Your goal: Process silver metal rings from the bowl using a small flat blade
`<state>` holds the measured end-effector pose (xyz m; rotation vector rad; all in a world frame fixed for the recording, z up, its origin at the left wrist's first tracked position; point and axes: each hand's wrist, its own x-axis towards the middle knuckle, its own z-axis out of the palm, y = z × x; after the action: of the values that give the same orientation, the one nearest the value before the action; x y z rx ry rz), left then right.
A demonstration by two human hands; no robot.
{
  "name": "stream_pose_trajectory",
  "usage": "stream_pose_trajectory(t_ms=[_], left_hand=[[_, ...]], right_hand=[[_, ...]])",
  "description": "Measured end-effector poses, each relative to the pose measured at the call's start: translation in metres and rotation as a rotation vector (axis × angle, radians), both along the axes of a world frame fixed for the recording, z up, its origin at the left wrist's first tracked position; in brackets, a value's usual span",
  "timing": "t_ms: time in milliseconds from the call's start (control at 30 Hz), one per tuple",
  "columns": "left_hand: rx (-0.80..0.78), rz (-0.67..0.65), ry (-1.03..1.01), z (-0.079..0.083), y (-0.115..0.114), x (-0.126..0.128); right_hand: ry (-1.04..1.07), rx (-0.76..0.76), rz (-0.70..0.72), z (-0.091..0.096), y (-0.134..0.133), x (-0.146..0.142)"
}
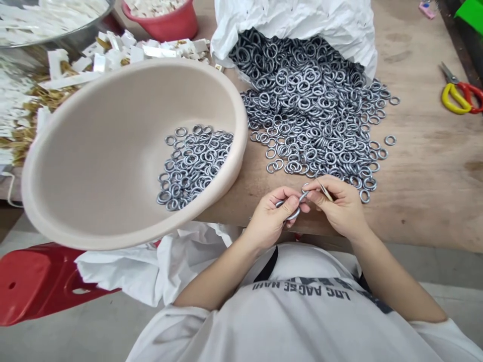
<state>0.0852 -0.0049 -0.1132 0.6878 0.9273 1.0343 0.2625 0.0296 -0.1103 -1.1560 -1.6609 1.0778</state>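
My left hand (272,215) is closed on grey rings (294,215), pinched between thumb and fingers at the table's near edge. Close beside it, my right hand (341,207) is closed too, with a slim, pale pointed tool (326,192) sticking out between thumb and forefinger. The right fingertips meet a ring (304,189) at the left fingertips; exactly how the rings sit there is partly hidden by fingers. Just beyond both hands spreads a large heap of loose grey rings (309,115), spilling from a white sack (302,17).
A big beige basin (113,115), tilted, holds more grey rings (196,166) on my left. Behind it are white and brown pieces (101,63), a red bowl (169,22) and a metal basin (71,37). Scissors (456,98) lie far right. A red stool (33,281) stands below left.
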Motion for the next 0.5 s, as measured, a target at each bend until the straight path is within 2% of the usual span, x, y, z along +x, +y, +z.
stream_pose_trajectory(t_ms=[100,300,500], left_hand=[[0.049,0.037,0.051,-0.002,-0.001,-0.003],[0.119,0.030,0.157,-0.002,-0.004,-0.007],[0.199,0.007,0.239,-0.001,-0.007,-0.011]], right_hand=[[-0.187,0.148,-0.044,0.005,-0.006,0.001],[-0.594,0.300,0.093,0.013,-0.021,-0.005],[-0.634,0.329,0.104,0.014,-0.019,-0.008]])
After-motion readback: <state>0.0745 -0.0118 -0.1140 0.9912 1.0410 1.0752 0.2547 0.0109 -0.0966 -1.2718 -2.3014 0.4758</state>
